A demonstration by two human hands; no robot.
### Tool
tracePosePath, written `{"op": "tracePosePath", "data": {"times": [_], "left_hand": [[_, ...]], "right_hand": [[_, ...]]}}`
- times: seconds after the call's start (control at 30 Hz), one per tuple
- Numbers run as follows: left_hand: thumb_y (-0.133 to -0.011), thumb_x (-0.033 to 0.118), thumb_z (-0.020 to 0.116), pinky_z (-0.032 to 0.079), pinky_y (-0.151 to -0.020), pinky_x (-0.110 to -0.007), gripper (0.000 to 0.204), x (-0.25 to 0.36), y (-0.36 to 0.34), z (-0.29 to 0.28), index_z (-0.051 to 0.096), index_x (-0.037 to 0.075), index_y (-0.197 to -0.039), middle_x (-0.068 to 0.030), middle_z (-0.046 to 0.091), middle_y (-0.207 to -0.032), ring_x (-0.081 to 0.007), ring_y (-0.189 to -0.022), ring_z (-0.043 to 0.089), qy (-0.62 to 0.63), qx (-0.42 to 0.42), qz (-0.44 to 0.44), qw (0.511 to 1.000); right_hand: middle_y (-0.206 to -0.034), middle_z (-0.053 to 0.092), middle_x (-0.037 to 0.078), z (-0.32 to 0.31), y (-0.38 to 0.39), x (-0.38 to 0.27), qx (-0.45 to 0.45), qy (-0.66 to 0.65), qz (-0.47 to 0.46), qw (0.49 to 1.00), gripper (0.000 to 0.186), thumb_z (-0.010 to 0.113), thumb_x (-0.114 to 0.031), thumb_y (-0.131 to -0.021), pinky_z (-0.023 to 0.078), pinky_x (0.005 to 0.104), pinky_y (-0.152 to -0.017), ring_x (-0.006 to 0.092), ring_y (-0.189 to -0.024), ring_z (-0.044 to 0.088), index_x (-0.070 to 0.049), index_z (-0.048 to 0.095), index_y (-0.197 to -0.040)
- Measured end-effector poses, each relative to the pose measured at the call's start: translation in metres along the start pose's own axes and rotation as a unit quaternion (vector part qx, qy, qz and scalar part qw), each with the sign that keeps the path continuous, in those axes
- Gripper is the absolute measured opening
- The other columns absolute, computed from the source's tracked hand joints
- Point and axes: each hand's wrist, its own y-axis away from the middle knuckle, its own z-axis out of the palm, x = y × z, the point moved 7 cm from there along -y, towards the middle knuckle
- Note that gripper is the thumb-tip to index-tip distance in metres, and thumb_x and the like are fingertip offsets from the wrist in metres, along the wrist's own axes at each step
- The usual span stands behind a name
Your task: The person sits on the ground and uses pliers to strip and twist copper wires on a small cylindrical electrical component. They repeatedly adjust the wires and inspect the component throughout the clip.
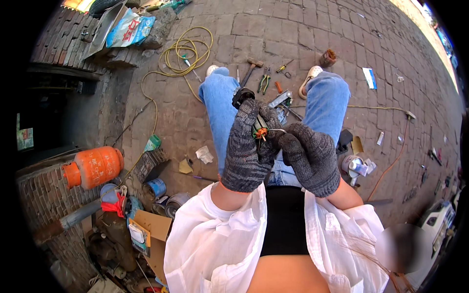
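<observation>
My left hand [245, 151], in a dark grey knit glove, is wrapped around a motor armature [261, 131] with orange copper windings and green edges. A black round part [242, 96] sticks out past the fingers at the far end; whether it joins the armature is hidden. From the windings a thin pale strand [277, 130] runs to my right hand [312, 158], gloved alike. The right thumb and fingers are pinched on that strand. Both hands are above my lap, between my knees.
On the brick ground past my hands lie a hammer [251, 68], green-handled pliers [265, 82] and a screwdriver [284, 66]. A yellow hose [188, 51] coils at the far left. An orange gas cylinder [97, 167] and a cardboard box [155, 229] are at left.
</observation>
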Motion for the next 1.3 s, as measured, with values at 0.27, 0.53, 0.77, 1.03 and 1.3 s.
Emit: {"op": "tracePosePath", "data": {"times": [0.27, 0.53, 0.77, 1.03, 1.3], "left_hand": [[-0.089, 0.017, 0.051, 0.042, -0.059, -0.022, 0.013, 0.020, -0.001, 0.012, 0.050, 0.003, -0.090, -0.0027, 0.051, -0.075, -0.0087, -0.067, 0.050, -0.232, 0.141, 0.076, 0.960], [-0.089, 0.020, 0.050, 0.041, -0.060, -0.021, 0.015, 0.021, -0.002, 0.008, 0.050, 0.005, -0.090, -0.0021, 0.051, -0.077, -0.0077, -0.067, 0.049, -0.203, 0.151, 0.047, 0.966], [-0.091, 0.020, 0.046, 0.042, -0.068, -0.024, 0.018, 0.010, -0.003, -0.005, 0.052, 0.003, -0.095, -0.0037, 0.051, -0.084, -0.0102, -0.075, 0.049, -0.204, 0.110, -0.008, 0.973], [-0.088, 0.019, 0.052, 0.046, -0.069, -0.027, 0.025, 0.002, 0.001, -0.005, 0.050, 0.004, -0.107, -0.0058, 0.055, -0.091, -0.0136, -0.080, 0.053, -0.204, 0.059, -0.048, 0.976], [-0.083, 0.025, 0.060, 0.044, -0.057, -0.019, 0.050, -0.008, 0.011, 0.010, 0.043, -0.002, -0.121, -0.0098, 0.057, -0.096, -0.0075, -0.066, 0.051, -0.269, -0.128, -0.113, 0.948]], "right_hand": [[-0.073, 0.064, 0.010, -0.007, 0.001, 0.001, 0.112, -0.073, -0.003, 0.991, 0.026, 0.070, -0.019, -0.072, 0.048, 0.0266, -0.056, 0.0152, -0.063, 0.063, -0.003, 0.061, -0.092], [-0.072, 0.064, 0.008, -0.008, 0.000, -0.020, 0.049, 0.115, -0.137, 0.983, 0.027, 0.067, -0.022, -0.072, 0.048, 0.0305, -0.052, 0.0211, -0.060, 0.063, -0.010, 0.062, -0.096], [-0.074, 0.063, 0.005, -0.004, 0.003, -0.028, -0.016, 0.274, -0.263, 0.925, 0.034, 0.067, -0.025, -0.070, 0.045, 0.0333, -0.049, 0.0211, -0.060, 0.061, -0.015, 0.060, -0.101], [-0.071, 0.062, 0.007, -0.016, -0.003, -0.025, 0.051, 0.119, -0.221, 0.967, 0.028, 0.070, -0.020, -0.066, 0.047, 0.0318, -0.052, 0.0233, -0.059, 0.061, -0.010, 0.063, -0.092], [-0.068, 0.056, 0.003, -0.067, -0.007, 0.018, 0.337, -0.128, -0.039, 0.932, 0.008, 0.057, -0.005, -0.082, 0.037, 0.0177, -0.045, 0.0054, -0.054, 0.049, 0.000, 0.058, -0.089]]}}
